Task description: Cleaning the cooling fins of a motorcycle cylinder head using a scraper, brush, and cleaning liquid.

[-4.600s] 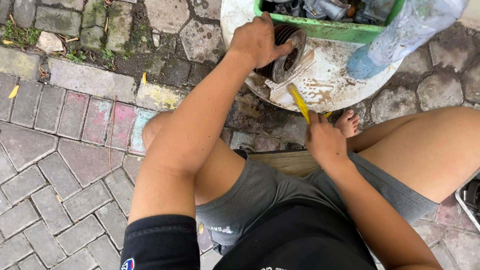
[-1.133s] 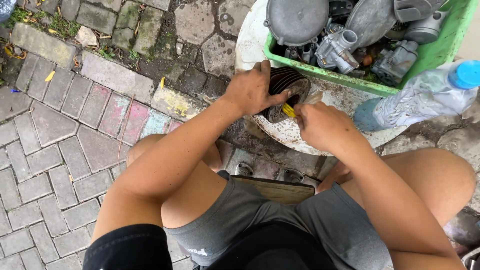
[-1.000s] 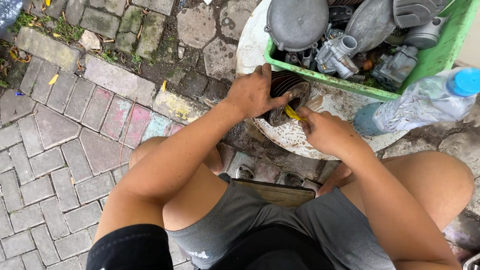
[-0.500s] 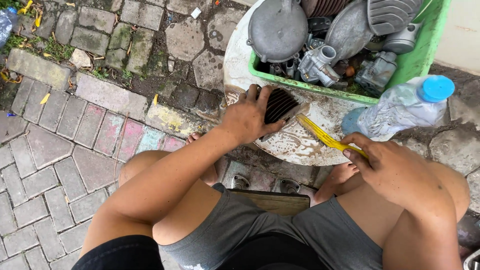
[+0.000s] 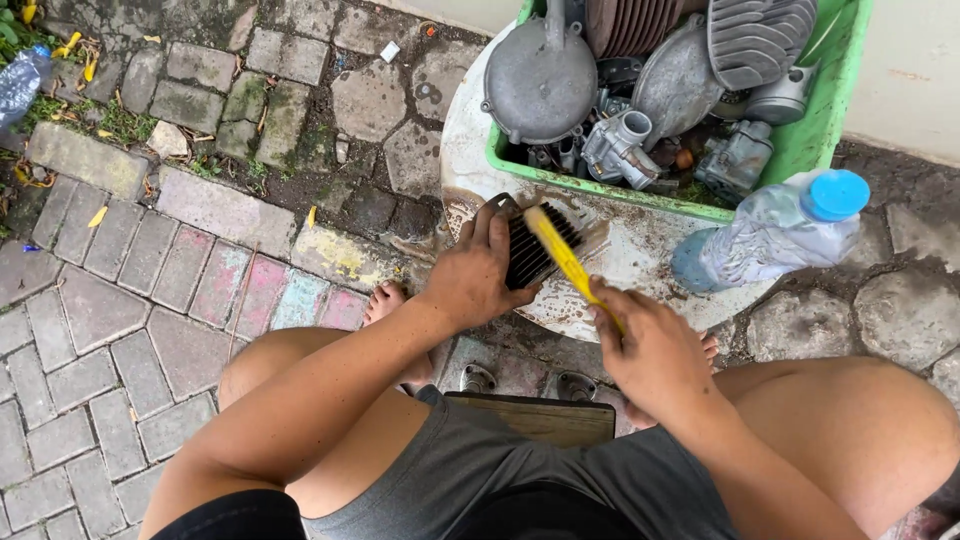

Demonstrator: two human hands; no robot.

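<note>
My left hand [image 5: 472,282] grips a dark finned engine part [image 5: 537,248] and holds it down on a dirty white round basin [image 5: 640,262]. My right hand [image 5: 655,352] is shut on a yellow brush [image 5: 563,255], whose head lies across the fins of the part. I sit on a low wooden stool [image 5: 535,415] with my knees spread, bare feet under the basin's near edge.
A green plastic crate [image 5: 812,130] full of grey metal engine parts stands on the far side of the basin. A crumpled clear bottle with a blue cap [image 5: 775,230] lies to the right of it. Paving bricks and stones lie all around; a pale wall at top right.
My right hand swung out to the right with the yellow brush, then came back; the brush head now lies on the finned part. My left hand has kept hold of the part.
</note>
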